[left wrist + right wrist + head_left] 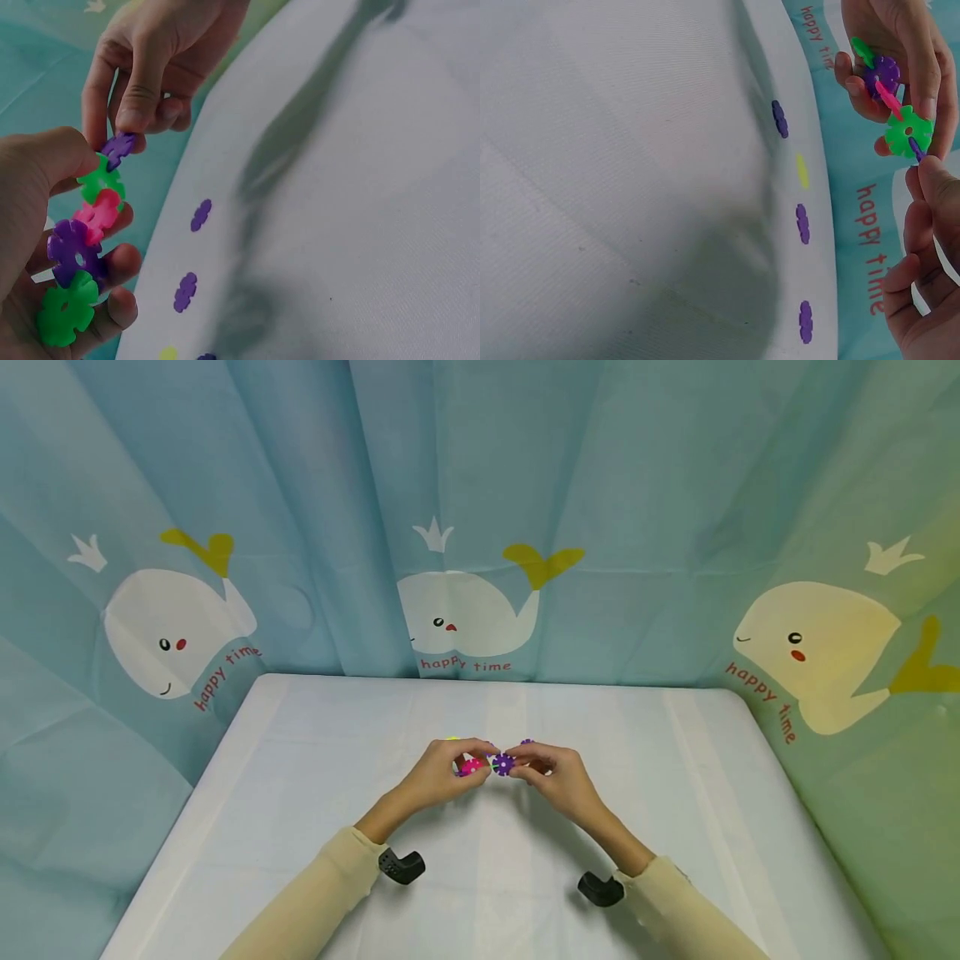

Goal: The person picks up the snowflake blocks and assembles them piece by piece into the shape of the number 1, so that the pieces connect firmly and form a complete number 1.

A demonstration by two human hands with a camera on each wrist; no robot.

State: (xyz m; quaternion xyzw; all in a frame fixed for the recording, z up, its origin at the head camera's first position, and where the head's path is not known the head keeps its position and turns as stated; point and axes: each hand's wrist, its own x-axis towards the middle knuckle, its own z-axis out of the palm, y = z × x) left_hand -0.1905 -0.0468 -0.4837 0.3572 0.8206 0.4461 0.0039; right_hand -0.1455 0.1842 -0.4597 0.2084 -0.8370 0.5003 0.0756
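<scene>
Between thumb and fingers, my left hand [438, 774] holds a short chain of flower-shaped interlocking plastic discs. In the left wrist view the chain runs from a green disc [67, 309] through a purple disc [73, 244] and a pink disc [97, 214] to a second green disc [103, 182] by the thumb. My right hand [561, 777] pinches another purple disc [118, 148], which meets the edge of that second green disc. The right wrist view shows this purple disc [917, 148] edge-on, partly hidden by the right fingertips.
Several loose discs lie along the far part of the white table [300, 810], among them a purple disc [780, 118] and a yellow disc [802, 171]. A blue-green curtain [480, 460] printed with whales hangs behind the table. Each wrist wears a black device [402, 866].
</scene>
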